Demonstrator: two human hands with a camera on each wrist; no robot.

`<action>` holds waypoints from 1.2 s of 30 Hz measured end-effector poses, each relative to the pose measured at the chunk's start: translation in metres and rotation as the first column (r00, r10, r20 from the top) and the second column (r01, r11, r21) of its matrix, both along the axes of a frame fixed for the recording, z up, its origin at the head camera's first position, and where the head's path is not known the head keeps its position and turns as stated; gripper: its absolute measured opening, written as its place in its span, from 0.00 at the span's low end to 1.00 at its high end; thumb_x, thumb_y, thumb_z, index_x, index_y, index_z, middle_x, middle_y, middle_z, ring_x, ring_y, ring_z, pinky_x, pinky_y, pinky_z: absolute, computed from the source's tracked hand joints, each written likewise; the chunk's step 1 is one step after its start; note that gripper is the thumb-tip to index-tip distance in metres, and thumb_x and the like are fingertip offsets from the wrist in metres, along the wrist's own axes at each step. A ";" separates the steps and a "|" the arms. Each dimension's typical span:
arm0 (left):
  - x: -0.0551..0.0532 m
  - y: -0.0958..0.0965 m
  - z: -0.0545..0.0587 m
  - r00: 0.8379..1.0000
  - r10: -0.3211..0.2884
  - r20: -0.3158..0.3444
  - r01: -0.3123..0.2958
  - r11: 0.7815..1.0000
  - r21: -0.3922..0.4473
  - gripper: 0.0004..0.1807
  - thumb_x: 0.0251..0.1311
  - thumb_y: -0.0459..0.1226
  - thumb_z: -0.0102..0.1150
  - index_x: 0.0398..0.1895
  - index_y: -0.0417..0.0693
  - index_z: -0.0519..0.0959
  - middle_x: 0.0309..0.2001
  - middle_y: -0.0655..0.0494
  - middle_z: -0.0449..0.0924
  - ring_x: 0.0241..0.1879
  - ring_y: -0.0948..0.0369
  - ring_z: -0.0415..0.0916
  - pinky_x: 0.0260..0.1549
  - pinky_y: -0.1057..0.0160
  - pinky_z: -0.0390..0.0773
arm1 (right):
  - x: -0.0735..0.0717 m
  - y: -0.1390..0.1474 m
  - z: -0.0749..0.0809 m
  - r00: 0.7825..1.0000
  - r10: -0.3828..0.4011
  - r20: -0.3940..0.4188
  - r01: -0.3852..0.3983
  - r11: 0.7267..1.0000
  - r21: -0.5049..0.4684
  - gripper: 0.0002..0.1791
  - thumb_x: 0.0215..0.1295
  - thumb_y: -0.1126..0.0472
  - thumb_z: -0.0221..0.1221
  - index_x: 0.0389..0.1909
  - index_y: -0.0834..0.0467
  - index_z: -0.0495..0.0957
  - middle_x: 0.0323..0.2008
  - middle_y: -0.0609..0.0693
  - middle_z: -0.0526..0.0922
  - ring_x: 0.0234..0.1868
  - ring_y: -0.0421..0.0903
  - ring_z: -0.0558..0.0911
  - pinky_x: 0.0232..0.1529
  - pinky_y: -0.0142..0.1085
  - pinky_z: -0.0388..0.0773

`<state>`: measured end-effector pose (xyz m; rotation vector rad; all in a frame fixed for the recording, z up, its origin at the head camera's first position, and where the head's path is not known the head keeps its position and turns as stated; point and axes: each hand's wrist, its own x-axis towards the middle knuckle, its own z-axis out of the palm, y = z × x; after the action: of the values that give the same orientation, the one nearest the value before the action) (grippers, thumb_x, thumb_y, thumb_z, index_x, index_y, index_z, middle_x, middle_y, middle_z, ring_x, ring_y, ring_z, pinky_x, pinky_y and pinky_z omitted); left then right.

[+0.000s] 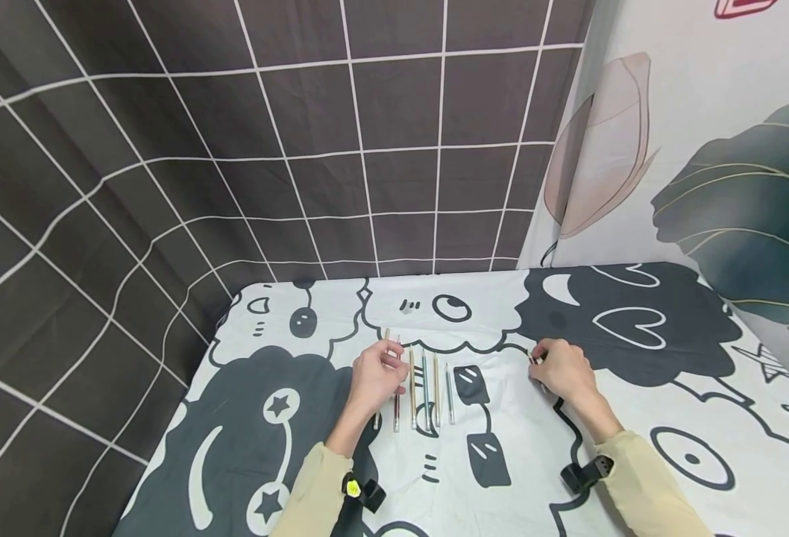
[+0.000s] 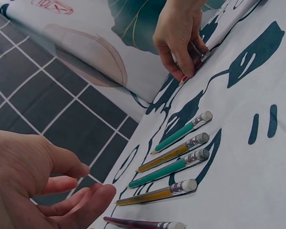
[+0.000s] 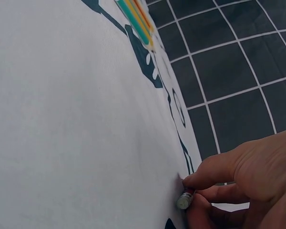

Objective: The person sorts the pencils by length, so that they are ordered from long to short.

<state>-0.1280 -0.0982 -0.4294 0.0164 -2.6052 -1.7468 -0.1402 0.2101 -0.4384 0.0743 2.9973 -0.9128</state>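
My right hand (image 1: pixel 565 369) pinches a red pencil (image 3: pixel 186 198) low over the cloth, to the right of a row of pencils. Its eraser end pokes out between thumb and fingers in the right wrist view. In the left wrist view the row shows a teal pencil (image 2: pixel 174 138), a yellow pencil (image 2: pixel 174 157), another teal pencil (image 2: pixel 167 171), another yellow pencil (image 2: pixel 152 194) and a dark red pencil (image 2: pixel 133 223). They lie side by side, erasers toward me. Above the row's left end hovers my left hand (image 1: pixel 376 377), fingers loosely bent around nothing, partly covering the leftmost pencil (image 1: pixel 377 421).
A black and white cartoon-print cloth (image 1: pixel 529 462) covers the surface. Behind it and at the left hangs a dark grid-patterned curtain (image 1: pixel 394 179). A pale leaf-print curtain (image 1: pixel 703 89) stands at the right.
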 end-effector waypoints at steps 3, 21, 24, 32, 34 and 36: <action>0.000 0.000 0.001 1.000 0.001 -0.003 -0.001 1.000 -0.002 0.14 0.55 0.25 0.63 0.45 0.34 0.79 0.31 0.49 0.79 0.18 0.56 0.82 0.19 0.61 0.81 | 0.002 -0.002 0.000 1.000 0.008 -0.004 -0.008 0.999 -0.033 0.11 0.52 0.67 0.63 0.37 0.67 0.81 0.21 0.52 0.79 0.24 0.51 0.76 0.23 0.43 0.69; 0.000 0.000 -0.002 1.000 0.009 -0.020 -0.009 1.000 0.016 0.14 0.55 0.26 0.64 0.45 0.34 0.79 0.33 0.47 0.78 0.18 0.54 0.82 0.19 0.61 0.81 | 0.011 -0.038 0.000 0.997 0.082 0.015 -0.075 0.962 -0.264 0.10 0.55 0.68 0.62 0.38 0.67 0.80 0.12 0.45 0.78 0.12 0.42 0.78 0.22 0.34 0.73; 0.000 0.000 -0.002 1.000 0.018 -0.016 -0.017 1.000 0.014 0.13 0.55 0.26 0.64 0.45 0.35 0.79 0.33 0.47 0.78 0.18 0.56 0.81 0.19 0.62 0.81 | 0.012 -0.045 -0.001 0.996 0.088 0.029 -0.076 0.953 -0.294 0.09 0.55 0.68 0.62 0.38 0.66 0.79 0.13 0.45 0.79 0.12 0.41 0.78 0.22 0.33 0.73; -0.002 0.000 -0.002 1.000 0.024 0.004 -0.024 1.000 0.015 0.13 0.56 0.27 0.63 0.45 0.35 0.79 0.33 0.47 0.78 0.19 0.54 0.82 0.20 0.61 0.82 | 0.014 -0.064 -0.001 0.996 0.093 0.008 -0.085 0.937 -0.338 0.09 0.54 0.71 0.61 0.37 0.67 0.78 0.12 0.46 0.78 0.12 0.43 0.79 0.20 0.32 0.72; -0.002 0.000 -0.002 1.000 0.027 0.005 -0.027 0.999 0.019 0.13 0.55 0.26 0.63 0.45 0.35 0.79 0.33 0.47 0.78 0.20 0.51 0.83 0.20 0.60 0.82 | 0.015 -0.069 -0.002 0.995 0.095 0.012 -0.085 0.934 -0.347 0.09 0.54 0.71 0.60 0.37 0.67 0.78 0.13 0.46 0.79 0.12 0.43 0.79 0.19 0.32 0.74; -0.002 0.001 -0.002 1.000 0.026 0.002 -0.026 0.999 0.024 0.13 0.55 0.26 0.63 0.45 0.35 0.79 0.33 0.46 0.78 0.20 0.50 0.83 0.20 0.60 0.82 | 0.016 -0.073 -0.003 0.995 0.096 0.018 -0.084 0.931 -0.356 0.09 0.54 0.71 0.60 0.37 0.67 0.78 0.14 0.46 0.79 0.12 0.43 0.80 0.19 0.32 0.75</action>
<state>-0.1304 -0.0976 -0.4312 0.0515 -2.5730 -1.7698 -0.1246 0.1368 -0.4412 -0.0492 2.7241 -1.4045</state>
